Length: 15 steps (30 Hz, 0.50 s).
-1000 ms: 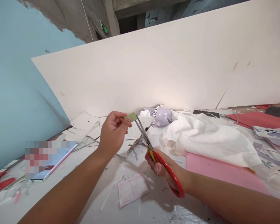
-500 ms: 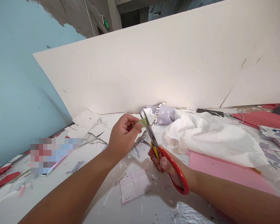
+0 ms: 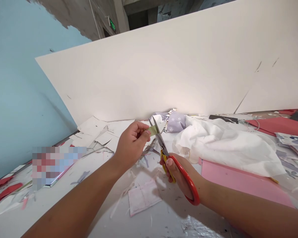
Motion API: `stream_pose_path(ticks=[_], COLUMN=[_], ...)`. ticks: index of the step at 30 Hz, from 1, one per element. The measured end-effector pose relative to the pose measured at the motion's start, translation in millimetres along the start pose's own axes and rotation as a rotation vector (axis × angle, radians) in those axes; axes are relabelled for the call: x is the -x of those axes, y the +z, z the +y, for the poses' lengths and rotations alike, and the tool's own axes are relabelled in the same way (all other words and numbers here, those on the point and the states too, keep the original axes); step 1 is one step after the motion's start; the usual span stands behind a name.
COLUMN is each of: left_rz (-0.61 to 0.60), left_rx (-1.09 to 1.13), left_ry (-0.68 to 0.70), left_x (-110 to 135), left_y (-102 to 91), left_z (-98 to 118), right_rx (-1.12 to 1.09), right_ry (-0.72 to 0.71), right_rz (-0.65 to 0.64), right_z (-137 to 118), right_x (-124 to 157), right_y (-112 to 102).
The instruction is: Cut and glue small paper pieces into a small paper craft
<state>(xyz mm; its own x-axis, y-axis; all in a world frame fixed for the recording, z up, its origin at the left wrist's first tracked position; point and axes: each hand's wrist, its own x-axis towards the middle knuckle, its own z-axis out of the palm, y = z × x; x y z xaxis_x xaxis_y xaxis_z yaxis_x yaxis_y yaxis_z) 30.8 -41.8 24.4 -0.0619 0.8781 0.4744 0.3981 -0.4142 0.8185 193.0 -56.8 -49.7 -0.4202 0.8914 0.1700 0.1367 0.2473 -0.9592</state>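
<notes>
My left hand (image 3: 131,143) pinches a small green paper piece (image 3: 152,130) between thumb and fingers, held above the table. My right hand (image 3: 180,173) grips red-handled scissors (image 3: 182,177) with yellow inner grips. The metal blades (image 3: 159,138) point up and left and meet the green piece at its right edge. Both hands hover over a white table (image 3: 72,201) littered with scraps.
A large white board (image 3: 178,66) leans behind the table. White cloth (image 3: 221,143) lies bunched at the right over a pink sheet (image 3: 238,183). A small pinkish square (image 3: 144,196) lies below the hands. White paper pieces (image 3: 96,132) pile at the back left; red sheets (image 3: 278,125) lie far right.
The green piece and my left hand moved right, closer to the scissors. The blades now close on the piece, and my right hand's fingers have shifted on the handles.
</notes>
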Motion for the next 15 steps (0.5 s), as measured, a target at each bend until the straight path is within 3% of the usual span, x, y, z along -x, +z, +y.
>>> stream_pose_path(ticks=[4, 15], left_rz=[-0.004, 0.010], left_rx=[0.009, 0.039], left_ry=[0.012, 0.040], left_x=[0.7, 3.1], left_y=[1.1, 4.9], left_z=[0.3, -0.7], right_rx=[0.182, 0.349], right_ry=[-0.051, -0.126], right_rz=[-0.004, 0.039], right_z=[-0.1, -0.5], right_x=[-0.3, -3.0], right_y=[-2.1, -0.6])
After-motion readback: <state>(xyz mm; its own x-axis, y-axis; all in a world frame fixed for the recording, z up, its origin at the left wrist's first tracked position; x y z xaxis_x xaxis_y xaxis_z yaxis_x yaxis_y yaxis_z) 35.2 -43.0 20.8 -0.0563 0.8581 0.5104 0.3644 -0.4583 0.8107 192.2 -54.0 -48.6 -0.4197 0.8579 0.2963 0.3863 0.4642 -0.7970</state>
